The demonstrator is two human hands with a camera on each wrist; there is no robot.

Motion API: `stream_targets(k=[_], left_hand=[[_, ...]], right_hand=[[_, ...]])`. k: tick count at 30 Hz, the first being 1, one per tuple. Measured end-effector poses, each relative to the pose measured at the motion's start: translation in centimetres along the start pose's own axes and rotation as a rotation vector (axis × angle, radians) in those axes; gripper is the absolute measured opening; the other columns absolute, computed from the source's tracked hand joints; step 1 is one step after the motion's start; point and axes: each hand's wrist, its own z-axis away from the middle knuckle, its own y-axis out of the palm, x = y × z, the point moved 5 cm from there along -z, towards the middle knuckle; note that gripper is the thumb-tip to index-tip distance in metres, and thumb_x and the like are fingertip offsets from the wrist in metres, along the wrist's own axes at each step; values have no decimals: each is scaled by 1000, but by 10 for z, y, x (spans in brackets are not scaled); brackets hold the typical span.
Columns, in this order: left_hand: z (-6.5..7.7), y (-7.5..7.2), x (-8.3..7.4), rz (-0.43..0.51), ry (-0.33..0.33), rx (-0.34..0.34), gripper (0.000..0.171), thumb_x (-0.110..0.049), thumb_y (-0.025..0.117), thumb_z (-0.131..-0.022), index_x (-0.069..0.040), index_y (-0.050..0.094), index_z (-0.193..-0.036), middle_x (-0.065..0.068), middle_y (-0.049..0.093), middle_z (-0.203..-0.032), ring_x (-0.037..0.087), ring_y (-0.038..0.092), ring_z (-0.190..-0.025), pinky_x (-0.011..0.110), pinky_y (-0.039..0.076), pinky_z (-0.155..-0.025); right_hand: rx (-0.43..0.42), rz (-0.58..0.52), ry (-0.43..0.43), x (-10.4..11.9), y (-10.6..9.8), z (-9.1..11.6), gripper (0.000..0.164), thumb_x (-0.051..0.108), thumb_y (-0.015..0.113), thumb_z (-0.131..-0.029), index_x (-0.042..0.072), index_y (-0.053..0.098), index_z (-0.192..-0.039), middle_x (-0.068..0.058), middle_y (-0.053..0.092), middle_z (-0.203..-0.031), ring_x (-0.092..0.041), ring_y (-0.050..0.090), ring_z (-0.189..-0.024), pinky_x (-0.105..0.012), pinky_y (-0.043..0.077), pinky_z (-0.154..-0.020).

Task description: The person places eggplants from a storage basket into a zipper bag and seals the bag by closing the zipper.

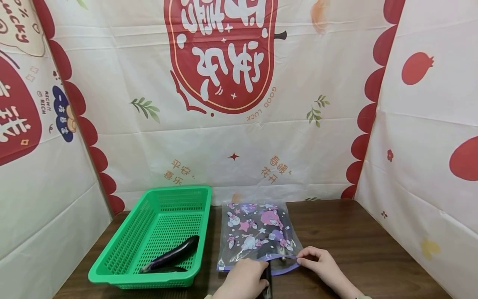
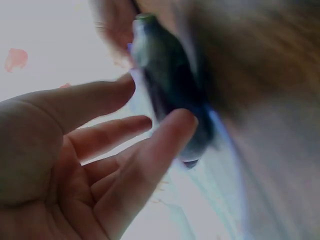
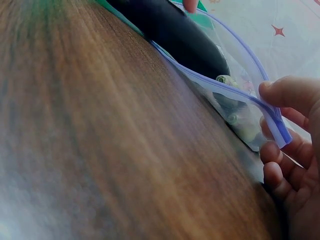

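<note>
My left hand (image 1: 244,277) holds a dark eggplant (image 1: 267,283) at the mouth of a clear zip bag (image 1: 244,226) with pink and purple cartoon prints. In the left wrist view, thumb and fingers lie on either side of this eggplant (image 2: 167,70), which is blurred. My right hand (image 1: 322,265) pinches the right corner of the bag's purple zip edge (image 3: 280,132) between thumb and fingers, and the mouth gapes. Pale green stem ends (image 3: 227,80) show just inside the opening. The prints partly hide what lies deeper in the bag.
A green plastic basket (image 1: 95,270) stands left of the bag, with a long eggplant (image 1: 173,253) and part of another dark one (image 1: 166,269) at its front. Everything sits on a brown wooden table (image 1: 336,224), enclosed by printed white cloth (image 1: 239,141) behind and on both sides.
</note>
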Motion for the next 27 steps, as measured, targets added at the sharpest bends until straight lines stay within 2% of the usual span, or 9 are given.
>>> stream_targets(k=[5, 8, 12, 16, 20, 24, 27], left_hand=[[3, -4, -11, -32, 4, 79, 26, -29, 81, -73, -21, 71, -97, -12, 64, -73, 6, 61, -69, 26, 46, -61], [6, -2, -17, -87, -13, 120, 26, -28, 81, -71, -25, 70, -94, -11, 64, -72, 8, 60, -68, 27, 46, -58], [8, 1, -21, -169, -22, 95, 20, -26, 80, -70, -27, 67, -85, -8, 63, -68, 11, 60, -63, 28, 46, -54], [6, 4, -20, -160, -18, 65, 21, -25, 82, -68, -25, 66, -82, -6, 63, -69, 11, 60, -64, 28, 46, -53], [4, 8, -16, -131, -19, 52, 27, -28, 84, -68, -23, 69, -89, -5, 65, -76, 12, 61, -69, 28, 47, -56], [2, 9, -14, -130, 0, 19, 29, -32, 85, -70, -20, 69, -91, -4, 65, -78, 13, 62, -72, 29, 48, -58], [-1, 10, -15, -129, 20, 22, 29, -32, 82, -72, -18, 68, -91, -3, 64, -74, 12, 62, -70, 28, 47, -58]], right_hand=[[-19, 1, -14, 3, -2, 3, 4, 1, 68, -87, 3, 71, -89, -1, 68, -83, -4, 56, -72, -24, 46, -62], [-27, -2, -2, 2, -4, 3, 4, 2, 68, -87, 4, 71, -89, -1, 68, -83, -5, 56, -72, -24, 46, -63], [-20, -5, 6, 2, -5, 3, 4, 6, 69, -88, 3, 71, -90, -1, 68, -84, -5, 56, -73, -24, 46, -64], [-14, -13, -7, 3, -4, 3, 4, 5, 69, -88, 2, 71, -90, -1, 68, -83, -5, 56, -73, -24, 46, -63], [-9, -13, -18, 4, -1, 2, 4, 3, 69, -87, 5, 71, -90, -1, 68, -83, -4, 55, -72, -24, 46, -62], [-4, -15, 2, 4, 1, 1, 3, 5, 70, -87, 5, 71, -89, 1, 67, -83, -4, 55, -71, -24, 46, -63], [-10, -19, 21, 4, 0, 2, 5, 8, 70, -87, 4, 71, -89, 1, 67, -83, -5, 55, -72, -24, 46, -63]])
